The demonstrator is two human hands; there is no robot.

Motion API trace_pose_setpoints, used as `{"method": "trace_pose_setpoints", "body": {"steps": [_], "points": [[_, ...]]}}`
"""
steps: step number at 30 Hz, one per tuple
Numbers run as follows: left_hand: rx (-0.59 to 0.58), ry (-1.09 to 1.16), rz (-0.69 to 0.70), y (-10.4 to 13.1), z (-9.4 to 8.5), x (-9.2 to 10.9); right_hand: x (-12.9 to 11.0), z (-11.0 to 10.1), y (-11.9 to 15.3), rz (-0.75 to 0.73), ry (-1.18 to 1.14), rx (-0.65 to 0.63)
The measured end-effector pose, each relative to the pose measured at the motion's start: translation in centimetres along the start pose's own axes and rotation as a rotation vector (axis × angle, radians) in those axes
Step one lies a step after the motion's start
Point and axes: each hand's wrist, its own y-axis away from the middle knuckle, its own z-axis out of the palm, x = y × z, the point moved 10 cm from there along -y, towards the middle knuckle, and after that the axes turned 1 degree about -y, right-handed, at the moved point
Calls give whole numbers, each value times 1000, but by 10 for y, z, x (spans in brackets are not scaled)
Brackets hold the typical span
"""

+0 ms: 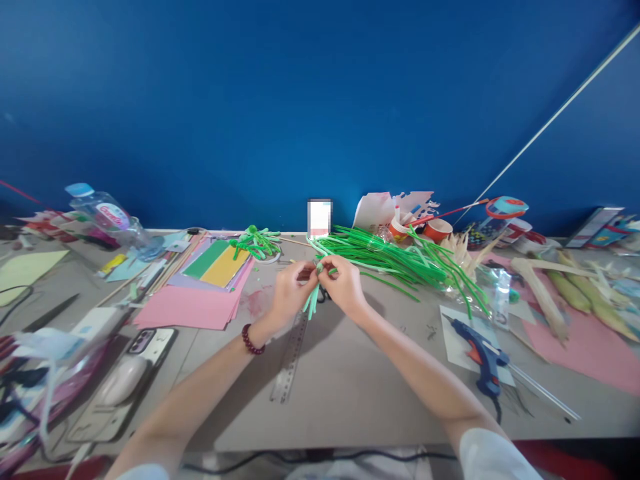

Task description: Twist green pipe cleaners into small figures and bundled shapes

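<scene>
A bunch of pale green pipe cleaners [311, 303] is pinched in front of me, its lower ends hanging down and others sticking up above my fingers. My left hand [293, 290], below a dark red bead bracelet [253, 340], closes its thumb and fingers on the bunch. From the other side my right hand [347, 283] pinches the same stems, fingertips touching or nearly touching the left ones. A clear ruler [290, 363] lies on the table under the hands. Behind my right hand, the dark handles of what may be scissors [323, 295] partly show.
Bright green pipe cleaners [390, 253] lie piled at the back right. A twisted green piece [256, 241] sits back left, near coloured sheets [200, 303]. A glue gun [477, 357] rests at right. Left are a phone [160, 343], mouse [125, 381] and bottle [110, 217].
</scene>
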Motion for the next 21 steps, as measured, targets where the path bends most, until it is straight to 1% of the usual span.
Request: {"method": "trace_pose_setpoints", "body": {"steps": [3, 6, 8, 11, 15, 18, 21], "points": [[4, 26, -6, -1, -1, -2, 2, 1, -1, 20, -55, -19], [58, 46, -7, -3, -9, -3, 9, 2, -4, 86, -172, -35], [86, 21, 10, -5, -13, -1, 15, 2, -5, 148, -244, -38], [79, -22, 62, -5, -15, 5, 25, 5, -5, 238, -326, -52], [39, -6, 100, -5, -11, 11, 36, 9, -4, 333, -373, -72], [19, -7, 128, -5, -9, 14, 41, 10, -4, 342, -375, -84], [33, -72, 167, -6, -11, 15, 43, 11, -5, 318, -340, -93]]}}
